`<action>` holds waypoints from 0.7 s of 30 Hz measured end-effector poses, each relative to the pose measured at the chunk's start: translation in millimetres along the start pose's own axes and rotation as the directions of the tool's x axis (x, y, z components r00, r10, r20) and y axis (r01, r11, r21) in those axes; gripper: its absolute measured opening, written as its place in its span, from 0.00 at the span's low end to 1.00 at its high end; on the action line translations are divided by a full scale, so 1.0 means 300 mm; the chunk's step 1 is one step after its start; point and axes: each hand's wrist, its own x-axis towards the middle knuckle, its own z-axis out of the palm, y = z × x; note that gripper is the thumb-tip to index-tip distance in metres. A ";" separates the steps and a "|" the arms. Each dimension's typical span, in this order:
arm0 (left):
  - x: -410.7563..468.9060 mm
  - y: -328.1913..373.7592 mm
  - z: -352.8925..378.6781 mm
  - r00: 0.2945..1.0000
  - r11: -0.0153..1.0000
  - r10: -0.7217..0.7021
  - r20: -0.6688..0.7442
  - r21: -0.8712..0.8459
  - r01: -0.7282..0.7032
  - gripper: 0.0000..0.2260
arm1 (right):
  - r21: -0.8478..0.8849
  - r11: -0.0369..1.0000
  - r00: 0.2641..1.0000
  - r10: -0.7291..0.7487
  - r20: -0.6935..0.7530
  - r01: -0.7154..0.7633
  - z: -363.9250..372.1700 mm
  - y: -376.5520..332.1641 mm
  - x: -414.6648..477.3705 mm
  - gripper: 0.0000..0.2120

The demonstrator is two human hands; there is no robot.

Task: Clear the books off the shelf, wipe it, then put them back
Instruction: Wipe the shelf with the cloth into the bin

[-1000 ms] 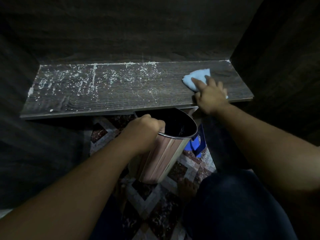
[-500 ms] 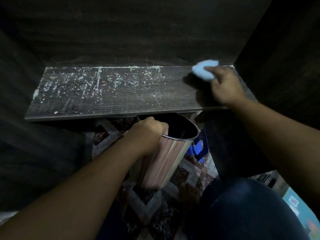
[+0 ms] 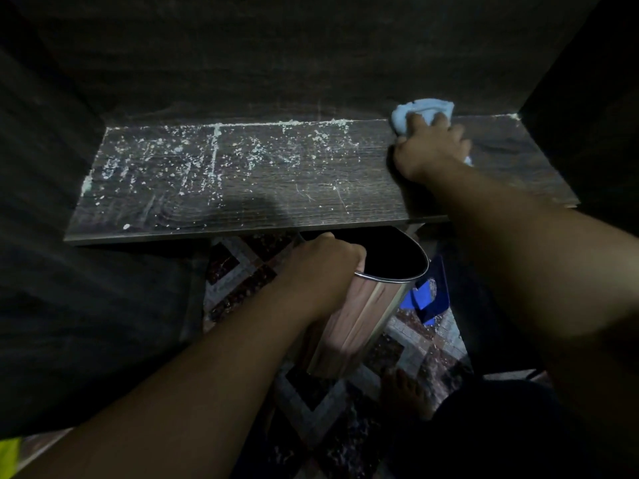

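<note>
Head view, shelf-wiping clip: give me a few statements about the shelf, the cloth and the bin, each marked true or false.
1. The right hand holds a light blue cloth against the back right part of the shelf. True.
2. Books stand on the shelf. False: no book is on it, only white debris.
3. The left hand grips the rim of a metal bin below the shelf's front edge. True.
4. The white debris lies mostly at the shelf's right end. False: it is spread over the left and middle parts.
</note>
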 end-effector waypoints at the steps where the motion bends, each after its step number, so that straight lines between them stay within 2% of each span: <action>1: -0.001 0.002 0.003 1.000 1.000 0.008 -0.009 0.004 -0.008 0.12 | -0.034 0.996 0.997 -0.081 -0.010 0.080 0.013 -0.021 -0.008 0.26; 4: -0.006 0.004 0.008 1.000 1.000 0.020 -0.014 0.005 -0.020 0.10 | -0.067 0.965 0.967 -0.254 -0.006 0.253 0.030 -0.036 -0.011 0.25; 9: -0.015 -0.002 0.002 1.000 1.000 0.026 0.001 0.006 -0.026 0.09 | -0.019 0.908 0.908 -0.418 -0.039 0.418 0.036 0.014 -0.070 0.23; 12: -0.029 0.003 -0.010 0.999 1.000 0.023 0.025 0.018 -0.023 0.10 | 0.000 0.864 0.863 -0.504 -0.029 0.504 0.050 0.058 -0.157 0.26; 14: -0.040 0.004 -0.015 0.999 0.999 0.032 0.035 0.036 -0.034 0.10 | 0.036 0.835 0.835 -0.549 -0.007 0.549 0.055 0.094 -0.214 0.28; 18: -0.064 0.010 -0.027 0.998 0.998 0.022 0.063 0.049 -0.025 0.11 | 0.096 0.765 0.770 -0.638 -0.010 0.636 0.055 0.160 -0.287 0.26; 21: -0.081 0.014 -0.040 0.996 0.998 0.016 0.084 0.053 -0.020 0.13 | 0.174 0.757 0.776 -0.622 -0.101 0.630 0.035 0.187 -0.296 0.26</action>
